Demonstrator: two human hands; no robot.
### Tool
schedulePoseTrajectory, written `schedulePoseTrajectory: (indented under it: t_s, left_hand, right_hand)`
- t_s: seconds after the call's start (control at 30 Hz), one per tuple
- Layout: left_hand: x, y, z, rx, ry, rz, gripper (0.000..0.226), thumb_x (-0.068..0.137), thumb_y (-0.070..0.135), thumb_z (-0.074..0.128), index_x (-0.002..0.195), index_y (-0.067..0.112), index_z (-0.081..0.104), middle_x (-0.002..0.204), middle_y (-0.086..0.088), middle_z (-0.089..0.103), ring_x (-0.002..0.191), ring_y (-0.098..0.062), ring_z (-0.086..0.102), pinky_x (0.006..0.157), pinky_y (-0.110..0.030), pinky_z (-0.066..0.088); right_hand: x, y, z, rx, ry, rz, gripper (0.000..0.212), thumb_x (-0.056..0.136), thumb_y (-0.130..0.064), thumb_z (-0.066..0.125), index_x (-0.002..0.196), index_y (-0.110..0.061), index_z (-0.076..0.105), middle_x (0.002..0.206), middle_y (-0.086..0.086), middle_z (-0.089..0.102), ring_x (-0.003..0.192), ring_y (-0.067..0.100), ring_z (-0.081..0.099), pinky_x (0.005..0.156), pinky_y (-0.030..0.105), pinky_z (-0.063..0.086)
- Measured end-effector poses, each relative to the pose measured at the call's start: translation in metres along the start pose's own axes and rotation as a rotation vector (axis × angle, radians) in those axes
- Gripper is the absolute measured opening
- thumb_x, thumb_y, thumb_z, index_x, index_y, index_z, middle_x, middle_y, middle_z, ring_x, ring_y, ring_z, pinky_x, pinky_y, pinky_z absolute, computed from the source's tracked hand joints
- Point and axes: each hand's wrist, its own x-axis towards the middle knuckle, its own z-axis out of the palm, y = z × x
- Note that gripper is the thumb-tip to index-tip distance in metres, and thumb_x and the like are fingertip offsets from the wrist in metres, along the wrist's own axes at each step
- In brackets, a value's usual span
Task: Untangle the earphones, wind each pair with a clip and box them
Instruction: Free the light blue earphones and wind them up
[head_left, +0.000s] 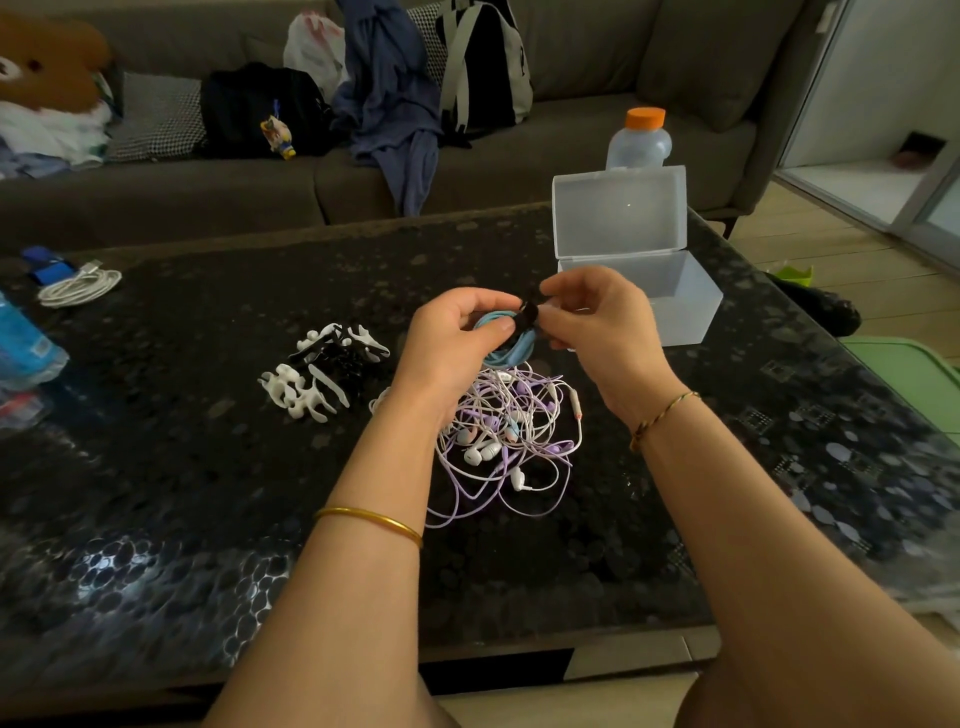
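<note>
From the head view, both hands are raised a little above the dark glass worktop, working together at one spot. The left hand has its grip closed round a coiled light-blue earphone cable, thumb pressed across the loops. The right hand pinches a small black plastic clip right against the top of that coil. This looks like the clipping step for the blue pair. To do it well, I'd say the left thumb should hold every loop flat and bunched so none slips free, and the right should seat the clip fully across the bundle before either grip loosens. Whether the clip is already closed round the cable I cannot tell, since fingers hide it. Beneath the wrists lies a tangle of white and lilac earphones, not yet sorted. A heap of black and white plastic clips sits just to its left, and the clear plastic box, lid up, stands near the right hand on the far side.
</note>
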Motion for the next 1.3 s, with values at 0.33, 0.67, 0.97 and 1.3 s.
schedulePoseTrajectory:
  t_s: [0.33,0.67,0.97,1.3]
  left_hand:
    - [0.001,-0.001,0.002,0.054,-0.073,0.049,0.037,0.090,0.000,0.059,0.123,0.017,0.062,0.112,0.004,0.064,0.106,-0.008,0.060,0.090,-0.019,0.049]
    - [0.000,-0.002,0.013,0.021,-0.032,0.083,0.039,0.086,-0.003,0.064,0.121,0.011,0.061,0.109,-0.001,0.066,0.102,-0.010,0.063,0.089,-0.022,0.053]
    - [0.004,0.000,0.022,-0.025,0.069,-0.009,0.037,0.089,0.002,0.063,0.122,0.018,0.062,0.114,0.000,0.066,0.107,-0.014,0.063,0.094,-0.039,0.053]
    - [0.004,0.006,0.033,0.025,0.153,0.044,0.023,0.084,0.009,0.069,0.092,0.029,0.060,0.104,0.001,0.065,0.098,-0.016,0.064,0.084,-0.040,0.057]
  right_hand:
    - [-0.001,0.003,0.002,0.196,-0.044,-0.074,0.018,0.086,0.003,0.061,0.090,-0.013,0.068,0.083,-0.001,0.069,0.077,0.007,0.068,0.071,0.017,0.054]
    - [0.001,0.006,-0.001,0.218,-0.046,0.010,0.018,0.092,-0.001,0.055,0.092,-0.012,0.068,0.082,-0.001,0.068,0.069,0.004,0.068,0.063,0.014,0.052]
    - [-0.001,-0.001,-0.015,0.380,-0.290,0.224,0.027,0.097,-0.009,0.041,0.114,-0.012,0.062,0.080,-0.006,0.071,0.079,0.013,0.068,0.069,0.027,0.059]
    - [0.000,0.010,-0.018,0.109,-0.263,0.204,0.021,0.093,-0.011,0.056,0.111,-0.002,0.062,0.097,0.012,0.066,0.089,0.023,0.068,0.074,0.030,0.059]
